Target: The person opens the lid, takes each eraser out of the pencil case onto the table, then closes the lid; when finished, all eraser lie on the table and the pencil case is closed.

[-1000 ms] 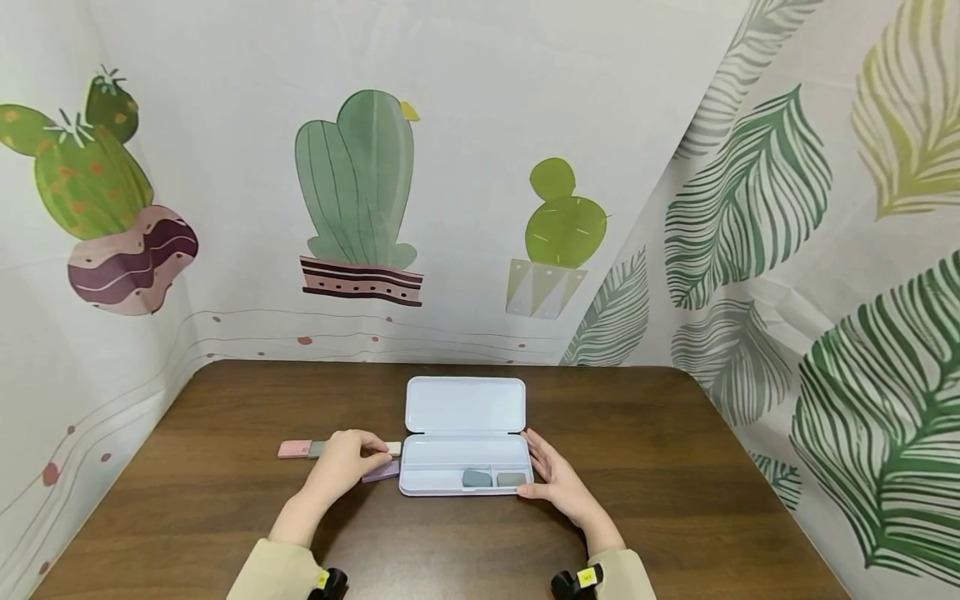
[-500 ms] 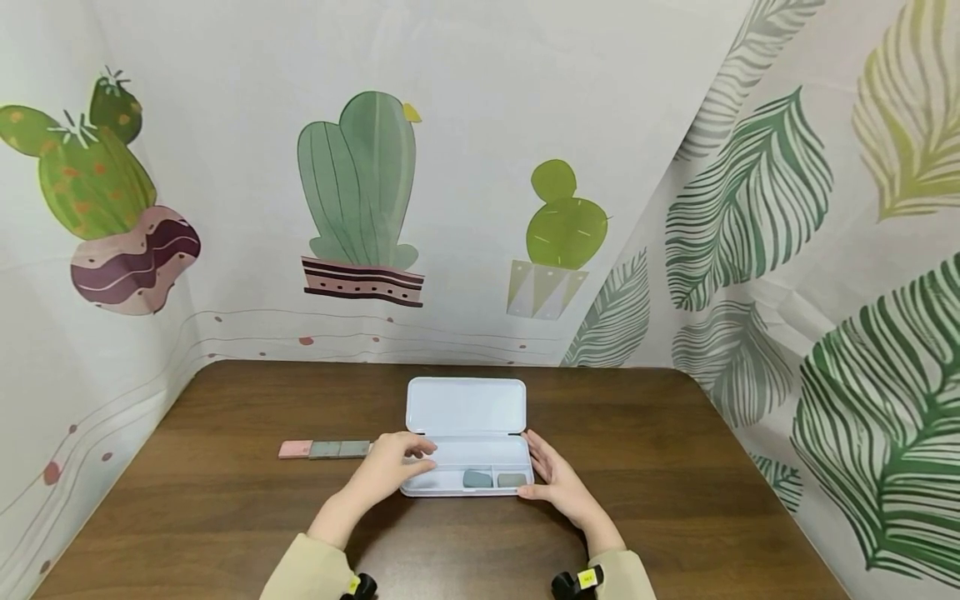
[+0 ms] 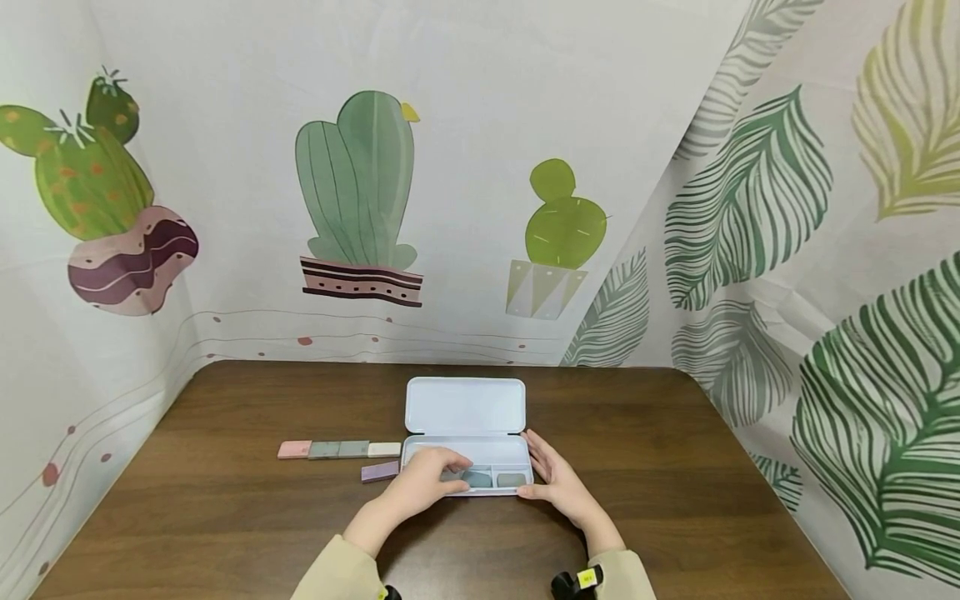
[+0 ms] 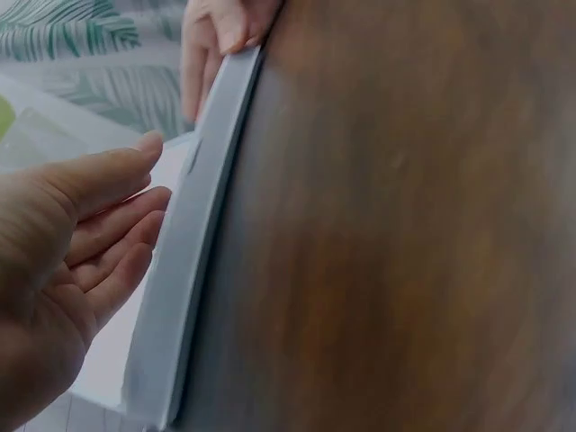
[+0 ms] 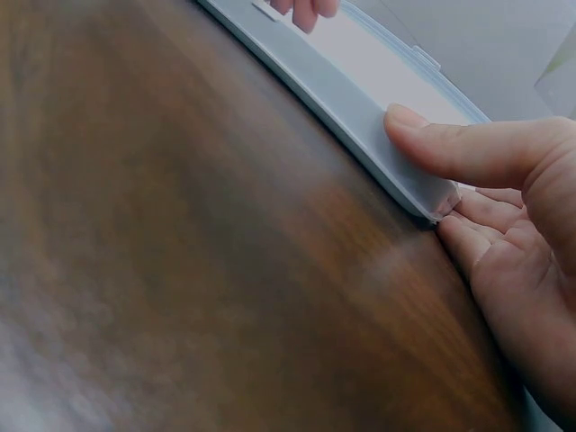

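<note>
A pale blue-white pencil case [image 3: 465,451] lies with its lid [image 3: 465,405] tipped back. In its front compartments are a blue-grey eraser-like block [image 3: 478,479] and a greyish block [image 3: 512,480]. My left hand [image 3: 427,483] is over the left front of the case, its thumb and fingers apart beside the blue-grey block. Nothing shows between those fingers in the left wrist view [image 4: 99,234]. At the right end, my right hand [image 3: 558,479] holds the case, thumb [image 5: 450,148] on the front rim and fingers along the end wall.
Left of the case runs a row of small flat blocks: a pink one [image 3: 294,450], two grey-green ones [image 3: 339,450] and a white one [image 3: 384,450]. A purple block [image 3: 380,472] lies just in front of the row. All rest on the brown wooden table [image 3: 225,517].
My left hand has moved right, from the white and purple blocks to over the case's front compartments, uncovering those blocks. My right hand and the case have stayed in place.
</note>
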The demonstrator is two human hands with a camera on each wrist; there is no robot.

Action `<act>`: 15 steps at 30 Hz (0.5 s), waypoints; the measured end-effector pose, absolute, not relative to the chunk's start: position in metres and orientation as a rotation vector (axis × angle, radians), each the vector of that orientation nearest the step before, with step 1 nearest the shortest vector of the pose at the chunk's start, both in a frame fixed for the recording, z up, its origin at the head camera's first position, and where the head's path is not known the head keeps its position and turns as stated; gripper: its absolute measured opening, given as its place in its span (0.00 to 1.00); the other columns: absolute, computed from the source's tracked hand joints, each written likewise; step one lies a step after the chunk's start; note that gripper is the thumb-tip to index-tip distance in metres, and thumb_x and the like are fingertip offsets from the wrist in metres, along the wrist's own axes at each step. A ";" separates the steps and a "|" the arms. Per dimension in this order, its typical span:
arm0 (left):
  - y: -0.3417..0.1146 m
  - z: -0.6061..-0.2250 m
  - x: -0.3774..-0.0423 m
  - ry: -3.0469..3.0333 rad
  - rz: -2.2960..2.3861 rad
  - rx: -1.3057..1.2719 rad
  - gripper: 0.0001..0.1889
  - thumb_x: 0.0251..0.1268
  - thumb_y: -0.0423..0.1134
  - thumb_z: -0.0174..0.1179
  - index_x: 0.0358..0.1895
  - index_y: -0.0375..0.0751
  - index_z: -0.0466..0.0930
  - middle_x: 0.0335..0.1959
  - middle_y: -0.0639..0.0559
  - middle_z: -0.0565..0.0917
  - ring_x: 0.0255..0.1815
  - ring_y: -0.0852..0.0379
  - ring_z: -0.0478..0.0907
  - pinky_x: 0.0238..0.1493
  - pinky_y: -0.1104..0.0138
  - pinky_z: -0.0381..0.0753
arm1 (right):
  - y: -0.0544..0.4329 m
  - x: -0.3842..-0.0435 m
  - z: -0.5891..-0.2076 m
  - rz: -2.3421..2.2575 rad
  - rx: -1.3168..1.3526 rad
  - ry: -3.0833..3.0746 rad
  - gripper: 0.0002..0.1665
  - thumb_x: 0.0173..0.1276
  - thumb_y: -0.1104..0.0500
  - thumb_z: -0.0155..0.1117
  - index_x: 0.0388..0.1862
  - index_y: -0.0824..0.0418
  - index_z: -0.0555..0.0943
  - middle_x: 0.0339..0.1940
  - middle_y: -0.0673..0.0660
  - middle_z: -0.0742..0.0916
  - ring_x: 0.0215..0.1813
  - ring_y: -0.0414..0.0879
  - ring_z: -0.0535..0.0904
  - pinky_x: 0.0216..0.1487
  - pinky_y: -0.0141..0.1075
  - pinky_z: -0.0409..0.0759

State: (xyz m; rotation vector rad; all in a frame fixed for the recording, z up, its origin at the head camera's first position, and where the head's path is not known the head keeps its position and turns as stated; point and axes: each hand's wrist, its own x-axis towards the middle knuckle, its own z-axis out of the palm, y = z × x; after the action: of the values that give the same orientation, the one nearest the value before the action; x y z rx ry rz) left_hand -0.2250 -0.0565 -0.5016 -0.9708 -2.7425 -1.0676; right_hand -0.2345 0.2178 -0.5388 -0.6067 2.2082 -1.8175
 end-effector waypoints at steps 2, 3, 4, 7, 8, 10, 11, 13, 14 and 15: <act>-0.053 -0.503 -0.225 -2.733 -1.025 -0.997 0.14 0.57 0.39 0.69 0.44 0.37 0.86 0.41 0.48 0.89 0.43 0.52 0.84 0.48 0.63 0.81 | 0.218 -0.234 -0.539 -1.818 -0.610 2.203 0.58 0.57 0.69 0.71 0.76 0.77 0.44 0.77 0.75 0.54 0.77 0.69 0.46 0.65 0.16 0.61; -0.051 -0.503 -0.224 -2.737 -1.010 -0.999 0.14 0.57 0.40 0.69 0.44 0.37 0.86 0.41 0.49 0.89 0.44 0.52 0.84 0.49 0.63 0.81 | 0.218 -0.234 -0.539 -1.817 -0.611 2.205 0.58 0.57 0.69 0.72 0.76 0.77 0.44 0.77 0.75 0.54 0.77 0.69 0.47 0.65 0.17 0.61; -0.050 -0.503 -0.224 -2.742 -1.000 -0.998 0.14 0.57 0.41 0.69 0.45 0.38 0.86 0.42 0.49 0.89 0.45 0.52 0.84 0.50 0.62 0.80 | 0.217 -0.234 -0.539 -1.815 -0.611 2.208 0.58 0.57 0.68 0.72 0.76 0.77 0.44 0.77 0.75 0.54 0.77 0.69 0.47 0.65 0.17 0.61; -0.047 -0.503 -0.224 -2.757 -1.000 -0.987 0.14 0.57 0.41 0.69 0.45 0.39 0.87 0.42 0.50 0.89 0.47 0.52 0.84 0.51 0.61 0.80 | 0.218 -0.234 -0.539 -1.806 -0.618 2.223 0.58 0.58 0.67 0.72 0.76 0.76 0.44 0.77 0.75 0.54 0.77 0.67 0.48 0.65 0.17 0.61; -0.047 -0.502 -0.225 -2.759 -1.000 -0.988 0.14 0.57 0.41 0.69 0.45 0.39 0.87 0.42 0.50 0.89 0.47 0.52 0.84 0.51 0.61 0.80 | 0.218 -0.234 -0.539 -1.805 -0.620 2.227 0.58 0.58 0.67 0.72 0.76 0.76 0.44 0.77 0.75 0.54 0.77 0.67 0.49 0.65 0.17 0.61; -0.045 -0.501 -0.225 -2.770 -0.992 -0.987 0.14 0.57 0.41 0.69 0.45 0.39 0.87 0.43 0.50 0.89 0.48 0.52 0.84 0.52 0.61 0.80 | 0.218 -0.234 -0.539 -1.800 -0.628 2.237 0.58 0.58 0.66 0.72 0.76 0.77 0.45 0.77 0.76 0.55 0.77 0.67 0.49 0.66 0.18 0.62; -0.045 -0.501 -0.225 -2.773 -0.981 -0.992 0.14 0.57 0.41 0.69 0.45 0.39 0.87 0.43 0.50 0.89 0.48 0.52 0.84 0.52 0.61 0.80 | 0.219 -0.234 -0.539 -1.801 -0.635 2.237 0.57 0.58 0.67 0.72 0.75 0.77 0.45 0.76 0.76 0.54 0.77 0.67 0.49 0.66 0.18 0.62; -0.044 -0.500 -0.226 -2.780 -0.966 -1.004 0.13 0.58 0.40 0.69 0.45 0.39 0.87 0.43 0.50 0.89 0.47 0.52 0.84 0.52 0.61 0.80 | 0.219 -0.234 -0.539 -1.801 -0.625 2.232 0.57 0.58 0.67 0.72 0.76 0.77 0.45 0.77 0.76 0.54 0.77 0.68 0.49 0.66 0.18 0.61; -0.043 -0.500 -0.226 -2.780 -0.954 -1.015 0.13 0.58 0.40 0.69 0.45 0.39 0.87 0.42 0.50 0.89 0.47 0.52 0.84 0.52 0.61 0.80 | 0.219 -0.234 -0.538 -1.801 -0.618 2.228 0.58 0.58 0.67 0.72 0.76 0.77 0.44 0.77 0.75 0.54 0.77 0.68 0.48 0.66 0.18 0.61; -0.043 -0.499 -0.226 -2.788 -0.947 -1.019 0.13 0.58 0.40 0.69 0.45 0.39 0.87 0.43 0.50 0.89 0.47 0.52 0.83 0.52 0.61 0.80 | 0.219 -0.234 -0.538 -1.799 -0.609 2.227 0.58 0.58 0.67 0.72 0.76 0.76 0.44 0.77 0.75 0.54 0.77 0.68 0.48 0.66 0.18 0.61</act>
State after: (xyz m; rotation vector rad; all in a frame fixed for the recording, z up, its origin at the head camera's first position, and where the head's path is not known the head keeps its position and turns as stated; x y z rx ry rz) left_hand -0.2255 -0.0426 -0.4994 -1.0190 -2.7879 -0.9467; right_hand -0.2336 0.2185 -0.5378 -0.6094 2.2268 -1.7989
